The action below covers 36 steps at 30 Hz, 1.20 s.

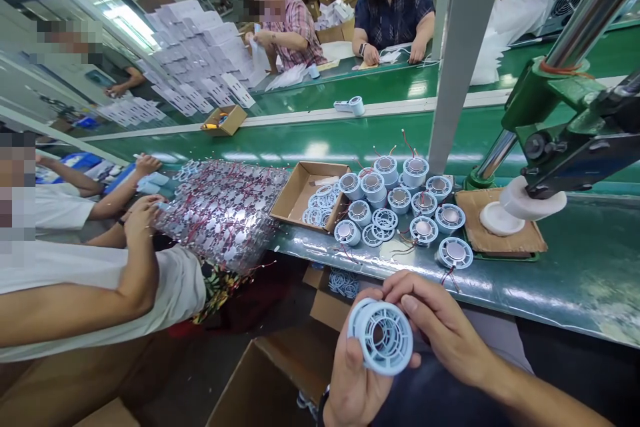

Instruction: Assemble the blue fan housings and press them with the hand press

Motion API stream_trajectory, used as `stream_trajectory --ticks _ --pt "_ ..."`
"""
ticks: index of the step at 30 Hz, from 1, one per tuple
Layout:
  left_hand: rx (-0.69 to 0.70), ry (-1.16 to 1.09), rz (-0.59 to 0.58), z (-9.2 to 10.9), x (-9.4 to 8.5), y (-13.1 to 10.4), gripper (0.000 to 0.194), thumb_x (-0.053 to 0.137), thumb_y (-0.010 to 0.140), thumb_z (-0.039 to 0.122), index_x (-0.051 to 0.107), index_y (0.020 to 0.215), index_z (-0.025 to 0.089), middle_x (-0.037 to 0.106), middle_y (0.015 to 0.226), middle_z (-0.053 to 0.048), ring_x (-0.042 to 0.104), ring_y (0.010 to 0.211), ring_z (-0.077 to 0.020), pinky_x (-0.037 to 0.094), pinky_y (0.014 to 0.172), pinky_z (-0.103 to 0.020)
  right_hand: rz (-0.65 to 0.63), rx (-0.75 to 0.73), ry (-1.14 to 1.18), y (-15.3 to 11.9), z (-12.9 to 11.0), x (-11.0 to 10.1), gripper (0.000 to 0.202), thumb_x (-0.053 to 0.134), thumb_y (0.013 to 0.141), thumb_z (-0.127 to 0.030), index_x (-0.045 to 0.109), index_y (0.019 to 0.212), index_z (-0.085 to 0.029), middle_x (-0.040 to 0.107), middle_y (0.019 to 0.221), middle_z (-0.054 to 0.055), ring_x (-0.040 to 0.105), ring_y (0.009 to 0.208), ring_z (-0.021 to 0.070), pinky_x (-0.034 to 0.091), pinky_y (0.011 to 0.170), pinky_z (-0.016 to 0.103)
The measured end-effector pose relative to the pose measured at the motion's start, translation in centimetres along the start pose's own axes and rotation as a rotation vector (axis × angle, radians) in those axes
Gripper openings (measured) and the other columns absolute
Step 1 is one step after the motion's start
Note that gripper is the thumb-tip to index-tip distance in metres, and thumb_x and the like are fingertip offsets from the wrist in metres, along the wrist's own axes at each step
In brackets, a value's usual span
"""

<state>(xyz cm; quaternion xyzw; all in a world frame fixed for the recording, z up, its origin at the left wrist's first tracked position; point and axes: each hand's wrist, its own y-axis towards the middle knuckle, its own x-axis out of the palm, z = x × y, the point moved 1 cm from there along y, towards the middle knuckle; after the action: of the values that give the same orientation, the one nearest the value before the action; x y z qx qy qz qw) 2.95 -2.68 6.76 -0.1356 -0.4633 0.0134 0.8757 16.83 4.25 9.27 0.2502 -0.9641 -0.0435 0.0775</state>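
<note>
My left hand (357, 380) is wrapped round a stack of light-blue plastic rings (367, 347) with spoked, grille-like faces. The stack is tilted, its open centre facing me. At its upper right rim, my right hand (435, 317) grips with bent fingers and thumb; some fingertips are hidden behind the rings. Beyond my hands, on the green bench, stand several light-blue round housings (400, 199) with silver discs and thin red and dark wires. Among them lie a few loose flat rings (373, 235).
A cardboard box (285, 203) with loose rings stands left of the housings. A green hand press (545, 147) with a white pad is at the right. Wired metal parts (225, 213) lie left, beside a co-worker's arms. An open carton (265, 380) is below the bench.
</note>
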Motion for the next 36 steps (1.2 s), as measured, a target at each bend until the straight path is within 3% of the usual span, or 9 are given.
stream_trajectory --ticks 9,12,14,17,21,24,32,36 --pt "0.026 -0.008 0.073 -0.1 0.3 0.0 0.048 0.079 0.076 0.049 0.066 0.117 0.026 0.071 0.104 -0.006 0.070 0.091 -0.0215 0.064 0.068 -0.029 -0.016 0.016 -0.012 0.1 0.2 0.1 0.031 0.041 0.102 -0.042 0.062 0.095 -0.020 0.063 0.099 0.005 0.060 0.088 0.0170 0.048 0.080 0.029" --pt "0.082 0.029 0.084 -0.3 0.2 0.3 0.047 0.079 0.077 0.050 0.068 0.115 0.026 0.071 0.105 -0.006 0.070 0.093 -0.0217 0.061 0.080 -0.032 -0.045 0.069 -0.083 -0.2 0.1 0.7 0.026 0.059 0.092 -0.044 0.059 0.103 -0.021 0.061 0.103 0.005 0.059 0.088 0.0181 0.049 0.075 0.029" --pt "0.097 0.076 0.116 -0.4 0.3 0.4 0.045 0.078 0.077 0.050 0.068 0.114 0.025 0.071 0.107 -0.006 0.069 0.096 -0.0233 0.058 0.090 -0.038 -0.045 0.111 -0.164 -0.3 0.0 1.1 0.034 0.072 0.082 -0.037 0.056 0.108 -0.022 0.061 0.106 0.004 0.058 0.089 0.0189 0.049 0.074 0.028" --pt "0.077 0.089 0.150 -0.3 0.6 0.5 0.050 0.078 0.077 0.051 0.067 0.118 0.026 0.070 0.103 -0.006 0.068 0.098 -0.0262 0.057 0.091 -0.043 -0.059 0.125 -0.226 -0.4 -0.2 1.2 0.038 0.071 0.080 -0.024 0.054 0.113 -0.023 0.061 0.111 0.005 0.059 0.096 0.0202 0.050 0.082 0.031" --pt "0.037 0.017 0.168 -0.1 1.0 0.5 0.057 0.079 0.076 0.048 0.062 0.127 0.029 0.070 0.100 -0.005 0.069 0.092 -0.0247 0.059 0.087 -0.043 -0.212 0.085 -0.199 -0.5 -0.7 0.4 0.049 0.065 0.082 -0.015 0.049 0.127 -0.023 0.057 0.131 0.008 0.057 0.118 0.0226 0.049 0.097 0.034" --pt "0.024 -0.001 0.163 0.0 1.0 0.5 0.057 0.079 0.076 0.048 0.062 0.128 0.028 0.071 0.099 -0.005 0.070 0.091 -0.0254 0.061 0.082 -0.042 -0.258 0.054 -0.226 -0.6 -1.0 -0.2 0.060 0.066 0.080 -0.011 0.045 0.134 -0.023 0.053 0.137 0.010 0.054 0.125 0.0231 0.045 0.106 0.037" --pt "0.034 0.060 0.167 -0.1 1.1 0.3 0.055 0.079 0.075 0.051 0.064 0.123 0.027 0.070 0.099 -0.006 0.068 0.086 -0.0225 0.060 0.078 -0.038 -0.239 0.075 -0.201 -0.7 -1.1 0.2 0.059 0.069 0.079 -0.015 0.047 0.134 -0.024 0.054 0.138 0.010 0.056 0.125 0.0251 0.051 0.103 0.037" --pt "0.150 0.119 0.180 -1.6 0.8 0.8 0.054 0.079 0.072 0.058 0.066 0.112 0.023 0.068 0.102 -0.008 0.066 0.090 -0.0236 0.055 0.080 -0.035 -0.118 0.058 -0.211 -1.9 1.8 0.2 0.050 0.066 0.085 -0.025 0.049 0.131 -0.025 0.059 0.133 0.012 0.063 0.118 0.0262 0.060 0.089 0.032"
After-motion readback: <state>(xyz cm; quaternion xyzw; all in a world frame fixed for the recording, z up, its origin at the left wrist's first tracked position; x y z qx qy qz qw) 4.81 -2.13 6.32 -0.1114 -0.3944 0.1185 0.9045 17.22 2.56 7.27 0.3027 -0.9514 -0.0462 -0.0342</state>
